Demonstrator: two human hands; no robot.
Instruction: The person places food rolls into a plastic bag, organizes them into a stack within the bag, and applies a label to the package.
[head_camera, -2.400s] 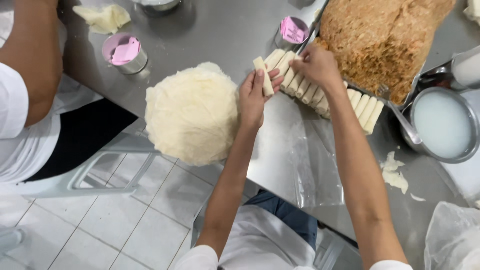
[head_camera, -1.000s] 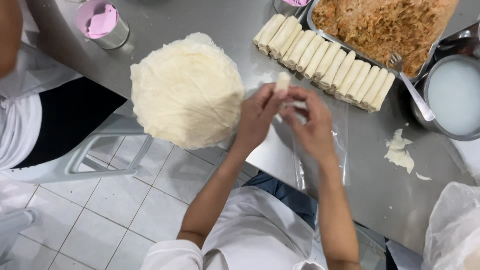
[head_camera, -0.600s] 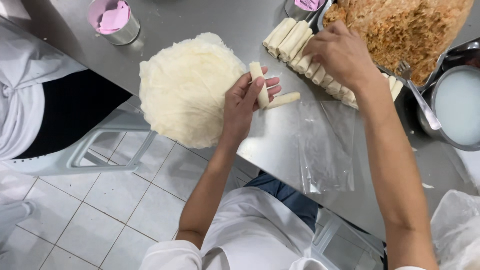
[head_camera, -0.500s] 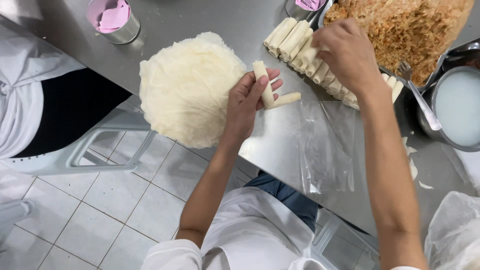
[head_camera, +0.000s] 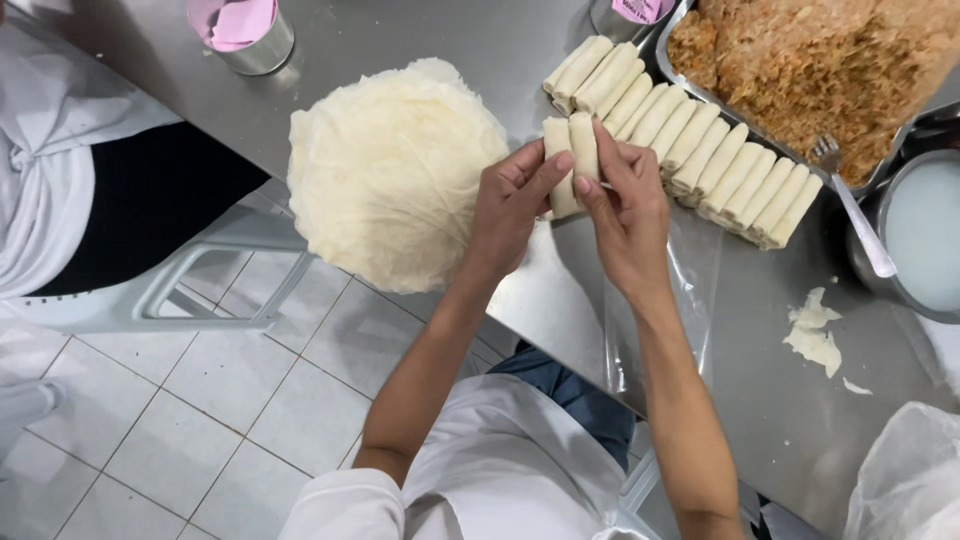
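Over a steel table (head_camera: 420, 40) above tiled floor (head_camera: 200, 400), both grips pinch two rolls (head_camera: 570, 160).

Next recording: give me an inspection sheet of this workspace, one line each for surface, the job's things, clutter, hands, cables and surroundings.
Surface: steel table, mostly bare near its front edge.
Job's things: two pale rolls held side by side; row of finished rolls beside the filling tray; round stack of wrappers.
Clutter: wrapper scraps; clear plastic sheet; bowl of white liquid with a fork leaning on it; metal cup with pink contents.
Hands: left hand and right hand both in a grip on the two rolls.
Cables: nothing seen.
Surroundings: tiled floor; plastic chair; another person's white sleeve at left.
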